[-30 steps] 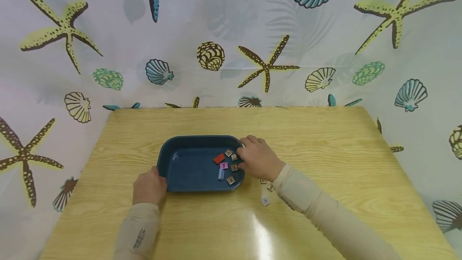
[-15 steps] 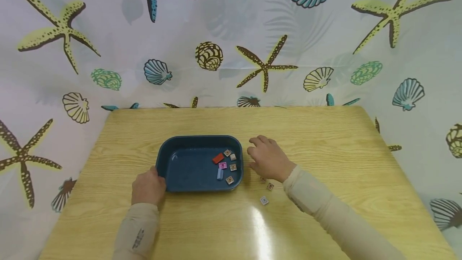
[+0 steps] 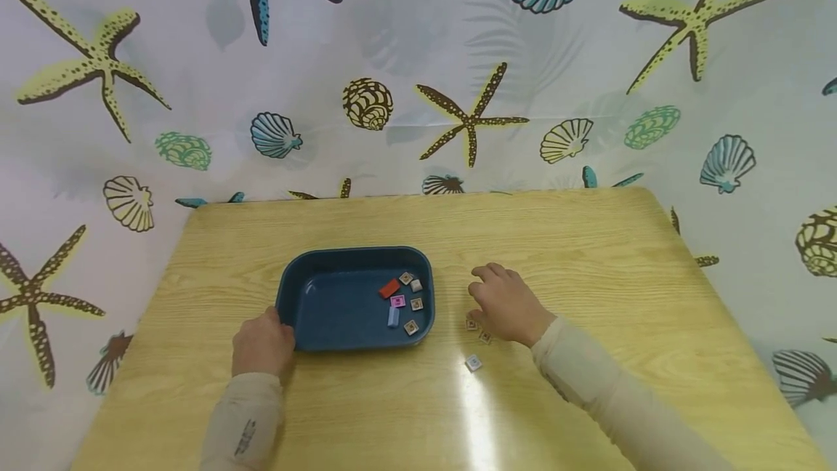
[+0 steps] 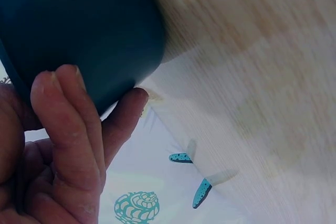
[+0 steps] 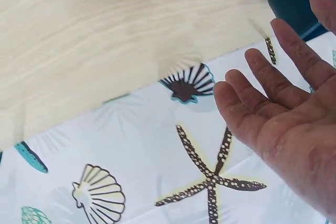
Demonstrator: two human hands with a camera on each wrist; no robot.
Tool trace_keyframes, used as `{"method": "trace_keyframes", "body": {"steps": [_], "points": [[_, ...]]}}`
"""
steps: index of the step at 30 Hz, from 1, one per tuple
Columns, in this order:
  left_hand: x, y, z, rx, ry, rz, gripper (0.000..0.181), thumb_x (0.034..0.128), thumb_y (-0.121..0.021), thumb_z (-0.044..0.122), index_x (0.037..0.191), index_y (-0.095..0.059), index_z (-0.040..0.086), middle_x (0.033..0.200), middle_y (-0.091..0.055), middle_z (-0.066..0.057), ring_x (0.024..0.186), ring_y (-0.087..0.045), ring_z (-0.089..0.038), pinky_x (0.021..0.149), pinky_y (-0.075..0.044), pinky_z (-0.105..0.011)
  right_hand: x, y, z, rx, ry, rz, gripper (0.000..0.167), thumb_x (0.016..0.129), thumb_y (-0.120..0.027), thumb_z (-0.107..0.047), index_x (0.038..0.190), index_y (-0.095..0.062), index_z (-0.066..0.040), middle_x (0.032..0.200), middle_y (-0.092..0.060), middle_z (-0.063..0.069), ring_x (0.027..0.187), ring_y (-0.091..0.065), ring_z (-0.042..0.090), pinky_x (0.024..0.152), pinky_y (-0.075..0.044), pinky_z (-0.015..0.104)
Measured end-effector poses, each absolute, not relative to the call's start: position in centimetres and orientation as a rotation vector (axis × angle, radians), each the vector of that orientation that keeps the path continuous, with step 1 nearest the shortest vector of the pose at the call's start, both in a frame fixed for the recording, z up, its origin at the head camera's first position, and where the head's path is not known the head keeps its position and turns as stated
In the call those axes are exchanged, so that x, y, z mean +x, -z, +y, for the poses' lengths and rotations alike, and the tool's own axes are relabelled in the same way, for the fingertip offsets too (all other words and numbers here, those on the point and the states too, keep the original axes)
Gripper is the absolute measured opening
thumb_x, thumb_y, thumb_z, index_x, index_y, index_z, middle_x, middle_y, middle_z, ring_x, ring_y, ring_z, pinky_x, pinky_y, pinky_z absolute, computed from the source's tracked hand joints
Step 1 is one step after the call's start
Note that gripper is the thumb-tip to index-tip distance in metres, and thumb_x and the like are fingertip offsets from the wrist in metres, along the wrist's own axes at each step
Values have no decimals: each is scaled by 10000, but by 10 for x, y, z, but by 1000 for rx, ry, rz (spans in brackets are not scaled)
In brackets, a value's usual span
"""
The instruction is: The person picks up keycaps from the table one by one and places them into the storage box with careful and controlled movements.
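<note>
A dark blue tray (image 3: 340, 318) stands on the table, its left end gripped by my left hand (image 3: 263, 342). In the left wrist view the fingers (image 4: 73, 124) press against the outer wall, with the thumb by the rim. My right hand (image 3: 511, 304) hovers right of the tray, holding nothing; its fingers (image 5: 278, 82) are spread and slightly bent. Just below it lie two small brownish square tiles (image 3: 471, 325), and nearer the front a whitish tile (image 3: 473, 363). Inside the tray's right end are a red block (image 3: 389, 288), a pink tile (image 3: 397, 301), a light blue block (image 3: 393, 317) and several small square pieces (image 3: 410, 327).
The light wooden table (image 3: 556, 238) reaches back to a white curtain (image 3: 418, 35) printed with starfish and shells. A bright glare strip (image 3: 477, 413) marks the table's front middle.
My right hand has left the tray's right end and moved right and a little toward the front, its fingers loosening. The left hand keeps its grip. The head view has shifted slightly.
</note>
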State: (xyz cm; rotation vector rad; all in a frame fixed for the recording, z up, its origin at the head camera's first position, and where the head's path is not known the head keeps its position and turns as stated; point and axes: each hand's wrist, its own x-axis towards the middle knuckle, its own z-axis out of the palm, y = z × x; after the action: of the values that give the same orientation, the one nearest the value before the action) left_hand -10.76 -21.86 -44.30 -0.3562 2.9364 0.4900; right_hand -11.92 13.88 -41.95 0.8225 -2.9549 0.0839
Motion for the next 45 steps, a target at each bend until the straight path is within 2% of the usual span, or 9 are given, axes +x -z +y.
{"method": "trace_keyframes", "body": {"steps": [7, 16, 22, 32, 45], "points": [[-106, 443, -220, -348, -494, 2941, 284, 873, -515, 90, 1062, -588, -109, 930, -661, -317, 760, -654, -399, 649, -518, -493, -107, 443, 147, 778, -132, -3070, 287, 794, -752, -290, 909, -708, -31, 1204, -632, 204, 1123, -591, 395, 879, -510, 533], [-106, 442, -220, -291, -473, 2979, 262, 858, -530, 80, 1018, -591, -120, 880, -657, -322, 734, -648, -414, 632, -510, -509, -99, 460, 155, 782, -108, -3052, 196, 782, -749, -241, 781, -695, -53, 1146, -659, 184, 1076, -612, 386, 863, -519, 516], [-105, 442, -220, -295, -487, 2983, 253, 852, -527, 75, 1001, -595, -117, 860, -659, -314, 706, -647, -399, 610, -509, -498, -95, 463, 159, 800, -35, -3007, 145, 783, -742, -203, 797, -719, -60, 1100, -681, 162, 1036, -633, 354, 839, -539, 487], [-105, 441, -220, -262, -477, 2987, 270, 864, -542, 82, 1023, -593, -130, 883, -660, -323, 744, -656, -420, 630, -515, -505, -92, 463, 161, 761, -72, -3016, 96, 774, -694, -103, 792, -703, -9, 1103, -671, 184, 1053, -625, 378, 856, -529, 500], [-106, 442, -220, -286, -469, 2996, 274, 860, -541, 80, 1030, -594, -129, 887, -654, -337, 734, -653, -429, 625, -515, -508, -93, 460, 164, 758, -52, -2979, 114, 776, -715, -127, 746, -701, -18, 1080, -675, 180, 1044, -627, 376, 846, -531, 504]]}}
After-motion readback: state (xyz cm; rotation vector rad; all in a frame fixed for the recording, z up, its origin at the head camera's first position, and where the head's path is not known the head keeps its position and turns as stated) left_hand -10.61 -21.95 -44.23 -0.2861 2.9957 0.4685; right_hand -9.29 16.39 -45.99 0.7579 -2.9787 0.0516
